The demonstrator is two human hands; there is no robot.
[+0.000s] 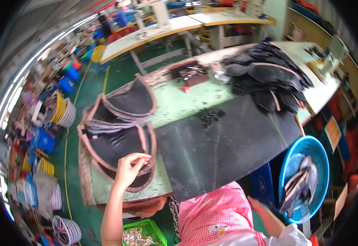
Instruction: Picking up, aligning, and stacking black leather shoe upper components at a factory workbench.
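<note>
Head view: the left hand (132, 167), fingers bent, is at the edge of the pink-trimmed, curved black panels (112, 148) piled on the pale-green counter (171, 102); whether it or the right hand (257, 204) grips anything, I cannot tell; handling panels seems the step; parting one would need a fine pinch.

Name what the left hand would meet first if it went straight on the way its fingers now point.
The left hand points rightward; it would probably first meet the pink trim at the right edge of the black pieces, though depth is unclear; it may pass above. Beyond lies the black mat.
</note>
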